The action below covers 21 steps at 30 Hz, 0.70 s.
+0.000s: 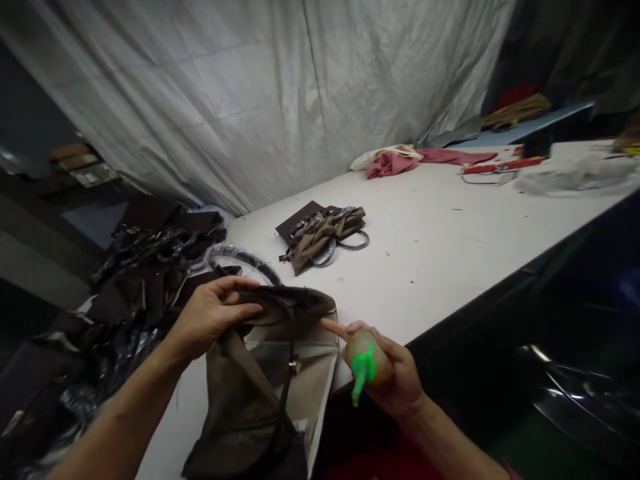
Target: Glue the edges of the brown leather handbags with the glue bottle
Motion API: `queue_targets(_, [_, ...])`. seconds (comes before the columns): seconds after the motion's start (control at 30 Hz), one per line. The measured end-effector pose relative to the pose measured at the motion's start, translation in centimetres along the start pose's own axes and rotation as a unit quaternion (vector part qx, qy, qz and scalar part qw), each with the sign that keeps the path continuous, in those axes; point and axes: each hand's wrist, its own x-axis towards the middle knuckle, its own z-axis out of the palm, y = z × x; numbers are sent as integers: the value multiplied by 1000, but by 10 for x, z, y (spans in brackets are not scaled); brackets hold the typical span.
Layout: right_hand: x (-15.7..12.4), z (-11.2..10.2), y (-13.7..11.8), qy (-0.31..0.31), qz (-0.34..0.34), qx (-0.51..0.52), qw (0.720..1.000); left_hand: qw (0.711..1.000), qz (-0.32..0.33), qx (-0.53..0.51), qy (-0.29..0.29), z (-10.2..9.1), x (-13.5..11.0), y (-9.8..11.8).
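Two bare hands, one brown bag (235, 407) and one bottle (384, 370); left hand (213, 317) narrowed to a pinch on the bag's upper edge, thumb below and fingers above; right hand (400, 380) wrapped around the bottle, forefinger extended toward the bag's opening; contact at that fingertip not possible to tell. Brown bag between the hands, at the near edge of the white table (390, 287), opening turned to the right; one dark loop handle (253, 261) in clear wrapping beyond its upper edge; one small metal fitting (295, 367) at the opening.

Containers: brown bag with pale lining (315, 380) exposed and one small whitish slip (301, 425) low in the opening; bottle translucent and yellowish, with one green nozzle (364, 367) pointing downward, fill level not possible to tell.

Farther along the table, one small group of brown bags (313, 247), overlapping, with two loop handles toward the right; at left, one heap of dark bags (150, 212), too tangled to count; near the grey curtain (225, 87), one pink cloth (393, 165) against a whitish cloth (367, 161); at far right, one red-handled item (525, 163) just beside clear plastic (575, 177). Any marking on the whitish slip too small to read.
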Motion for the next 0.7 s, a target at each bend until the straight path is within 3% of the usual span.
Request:
queue_targets(0.17, [4, 13, 8, -43, 51, 4, 998, 997, 56, 1, 43, 4, 3, -3])
queue_targets(0.33, [11, 40, 12, -67, 77, -29, 994, 994, 89, -17, 68, 5, 7, -3])
queue_targets(0.57, [42, 70, 6, -64, 132, -86, 985, 995, 89, 17, 30, 21, 0, -10])
queue_targets(0.7, [54, 78, 13, -84, 149, -36, 985, 984, 154, 4, 88, 35, -7, -25])
